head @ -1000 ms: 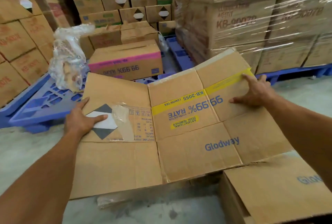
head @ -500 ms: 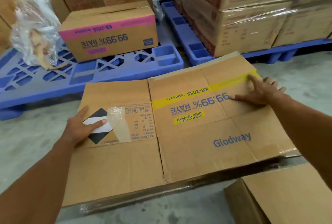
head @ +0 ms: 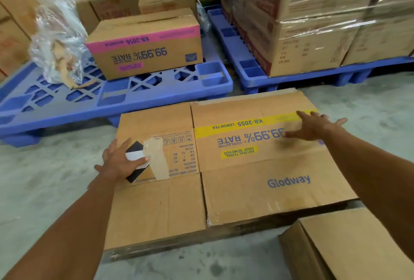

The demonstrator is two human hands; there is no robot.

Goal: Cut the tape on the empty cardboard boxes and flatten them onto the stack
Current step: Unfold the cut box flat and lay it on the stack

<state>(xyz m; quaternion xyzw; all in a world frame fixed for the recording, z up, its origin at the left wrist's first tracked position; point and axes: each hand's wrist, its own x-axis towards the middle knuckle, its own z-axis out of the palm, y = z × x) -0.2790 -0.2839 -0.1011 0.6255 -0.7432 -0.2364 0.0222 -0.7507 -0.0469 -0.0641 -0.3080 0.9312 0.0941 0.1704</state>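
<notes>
Flattened box (head: 257,167), centre frame, looks light, stiff (floppy at creases), best gripped by its edges; left hand (head: 122,163) and right hand (head: 313,126) lie spread over it, empty.

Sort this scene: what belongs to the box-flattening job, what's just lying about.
Job: flattened brown cardboard box with yellow stripe; stack of flat cardboard under it; left hand; right hand.
Lying about: pink-striped brown carton; blue plastic pallet; crumpled clear plastic wrap; shrink-wrapped cartons.

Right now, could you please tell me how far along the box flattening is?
Done: the yellow-striped box lies flattened on the stack. In hand: the left hand and right hand, both open, are at its top face. Left: the plain box at near right and the pink-striped box stand unflattened.
</notes>
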